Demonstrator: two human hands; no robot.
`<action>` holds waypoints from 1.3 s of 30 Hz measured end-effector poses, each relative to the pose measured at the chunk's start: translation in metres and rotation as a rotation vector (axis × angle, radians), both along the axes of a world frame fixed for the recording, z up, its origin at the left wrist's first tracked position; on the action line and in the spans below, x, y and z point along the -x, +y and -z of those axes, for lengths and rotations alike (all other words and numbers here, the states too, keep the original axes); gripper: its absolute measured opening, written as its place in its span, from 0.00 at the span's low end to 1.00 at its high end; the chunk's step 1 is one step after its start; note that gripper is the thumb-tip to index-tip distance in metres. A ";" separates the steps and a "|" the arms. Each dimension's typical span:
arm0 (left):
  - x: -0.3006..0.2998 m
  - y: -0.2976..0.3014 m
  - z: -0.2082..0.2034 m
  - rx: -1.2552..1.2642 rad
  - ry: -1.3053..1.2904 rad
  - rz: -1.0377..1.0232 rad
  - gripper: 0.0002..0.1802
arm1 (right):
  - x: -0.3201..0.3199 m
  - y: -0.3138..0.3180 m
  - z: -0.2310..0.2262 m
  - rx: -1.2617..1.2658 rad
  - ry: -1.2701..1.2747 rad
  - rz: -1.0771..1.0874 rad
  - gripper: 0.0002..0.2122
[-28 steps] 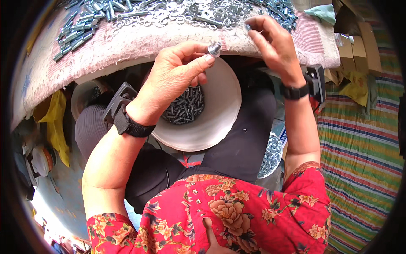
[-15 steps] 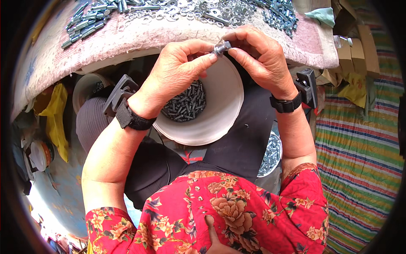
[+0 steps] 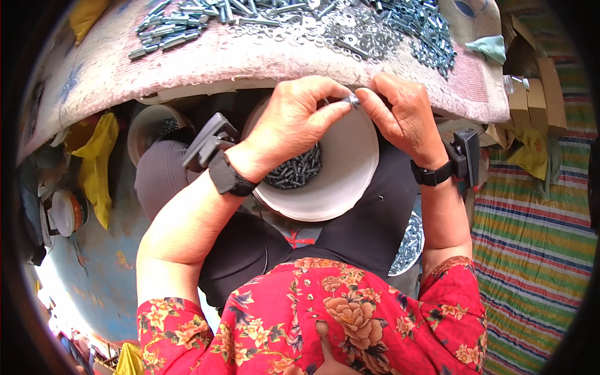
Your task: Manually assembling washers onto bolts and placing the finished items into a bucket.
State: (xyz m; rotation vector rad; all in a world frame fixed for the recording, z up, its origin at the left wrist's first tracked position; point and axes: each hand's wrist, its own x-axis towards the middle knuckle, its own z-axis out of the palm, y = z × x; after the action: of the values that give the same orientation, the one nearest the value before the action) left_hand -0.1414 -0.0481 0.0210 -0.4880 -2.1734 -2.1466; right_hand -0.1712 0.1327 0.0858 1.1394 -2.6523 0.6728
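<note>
Striped sheet is covering the floor on the right. Table is spanning the far side, pale pink cloth hanging over its near edge. White bucket is standing between the person's knees. Smaller bucket is standing to the left, just past the left knee. Yellow bag is hanging farther left.

Left hand and right hand are meeting over the far part of the white bucket, a black strap wrapping each wrist.

On the table: long bolts are lying heaped on the left, washers are spreading across the middle, more metal hardware is piling up on the right. Dark bolts are lying at the bottom of the white bucket.

Small metal part is sitting between the two hands. Left fingers are clamping its left end, right fingers are pinching its right end; fingertips are almost touching. Fingers are mostly hiding it, can't tell exact shape.
</note>
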 end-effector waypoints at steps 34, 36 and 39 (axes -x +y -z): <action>-0.016 -0.033 0.002 0.686 0.491 -0.106 0.09 | -0.067 0.012 0.079 0.447 -0.535 0.248 0.12; 0.002 -0.067 -0.012 0.852 0.579 -0.459 0.12 | -0.066 0.025 0.079 0.491 -0.559 0.285 0.14; 0.035 -0.121 -0.013 1.123 0.542 -0.799 0.16 | -0.066 0.034 0.067 0.402 -0.455 0.358 0.07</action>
State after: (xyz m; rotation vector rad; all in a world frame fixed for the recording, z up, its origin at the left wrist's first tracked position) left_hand -0.1762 -0.1688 0.0338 -0.1140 -2.3801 -0.2702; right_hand -0.1049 0.1664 0.0186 0.4244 -2.7619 1.4373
